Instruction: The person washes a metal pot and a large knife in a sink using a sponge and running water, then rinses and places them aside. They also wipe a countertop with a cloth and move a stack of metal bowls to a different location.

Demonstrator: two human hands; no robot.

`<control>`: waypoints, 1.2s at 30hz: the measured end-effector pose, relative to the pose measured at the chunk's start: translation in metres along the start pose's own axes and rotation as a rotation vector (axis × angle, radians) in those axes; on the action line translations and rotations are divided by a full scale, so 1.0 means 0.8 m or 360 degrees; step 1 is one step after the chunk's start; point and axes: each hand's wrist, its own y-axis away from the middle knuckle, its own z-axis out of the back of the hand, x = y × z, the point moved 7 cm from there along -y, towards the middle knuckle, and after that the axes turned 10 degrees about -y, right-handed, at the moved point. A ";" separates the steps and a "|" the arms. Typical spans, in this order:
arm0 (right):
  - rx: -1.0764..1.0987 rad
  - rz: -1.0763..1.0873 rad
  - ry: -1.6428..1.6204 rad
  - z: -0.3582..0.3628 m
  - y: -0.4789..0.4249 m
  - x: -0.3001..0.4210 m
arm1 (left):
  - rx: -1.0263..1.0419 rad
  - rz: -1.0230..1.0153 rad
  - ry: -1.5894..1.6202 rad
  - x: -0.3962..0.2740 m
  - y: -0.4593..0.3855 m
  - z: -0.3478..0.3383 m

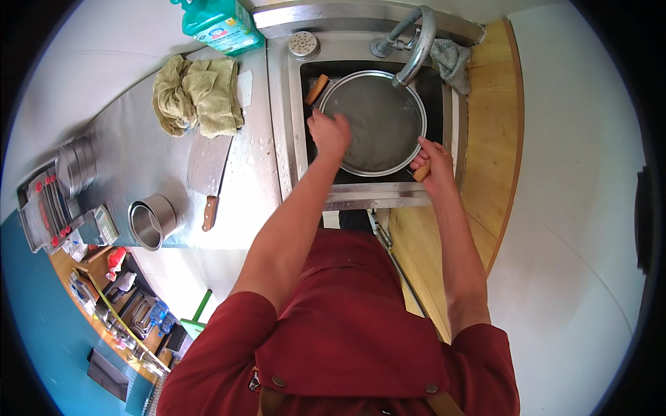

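A large round metal pan point(382, 122) with wooden side handles sits in the sink point(292, 130), under the curved metal faucet point(427, 36). Its inside looks grey and cloudy; whether it holds water I cannot tell. My right hand point(433, 160) is closed around the wooden handle point(422, 170) at the pan's lower right, fingertips at the rim. At the left side of the pan, my left hand point(330, 132) is at the rim, its fingers partly hidden, near the other wooden handle point(316, 89). What the left fingers grip is not plain.
Left on the steel counter point(250, 192) lie a cleaver point(208, 164), folded greenish cloths point(208, 96) and metal cups point(152, 221). A green jug point(223, 26) and a perforated metal lid point(303, 45) stand behind. A grey rag point(451, 62) lies right of the faucet.
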 end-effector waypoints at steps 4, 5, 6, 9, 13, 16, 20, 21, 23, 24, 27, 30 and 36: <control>0.0052 0.0058 -0.0114 -0.057 0.023 0.004 | 0.0623 0.0534 0.0833 0.023 -0.012 -0.033; 0.0034 0.0083 -0.0097 -0.069 0.027 0.005 | 0.0681 0.0628 0.0999 0.029 -0.014 -0.048; 0.0021 0.0098 -0.0043 -0.076 0.030 0.004 | 0.0754 0.0738 0.1158 0.034 -0.010 -0.062; 0.0012 0.0205 0.0178 -0.096 0.049 -0.003 | 0.1058 0.0962 0.1533 0.047 0.016 -0.106; -0.0081 0.0333 0.0499 -0.118 0.077 -0.006 | 0.1241 0.0866 0.1539 0.016 0.046 -0.119; -0.0146 0.0459 0.1025 -0.138 0.102 -0.013 | 0.1595 0.1090 0.1701 -0.033 0.069 -0.110; -0.0021 0.0772 0.1694 -0.173 0.132 -0.032 | 0.1818 0.0834 0.2008 -0.088 0.086 -0.100; -0.0004 0.0785 0.1768 -0.183 0.143 -0.035 | 0.1854 0.0787 0.2010 -0.097 0.086 -0.090; -0.0026 0.0823 0.1885 -0.183 0.156 -0.041 | 0.1973 0.0751 0.2013 -0.106 0.100 -0.087; -0.0022 0.0853 0.1942 -0.187 0.158 -0.044 | 0.2037 0.0745 0.2009 -0.106 0.108 -0.089; -0.0039 0.0833 0.2046 -0.204 0.177 -0.047 | 0.2240 0.0816 0.1914 -0.086 0.152 -0.111; 0.0006 0.0973 0.2103 -0.217 0.193 -0.049 | 0.2376 0.0928 0.1808 -0.071 0.196 -0.123; -0.0065 0.1092 0.2117 -0.211 0.217 -0.043 | 0.2012 0.0841 0.1803 -0.110 0.164 -0.116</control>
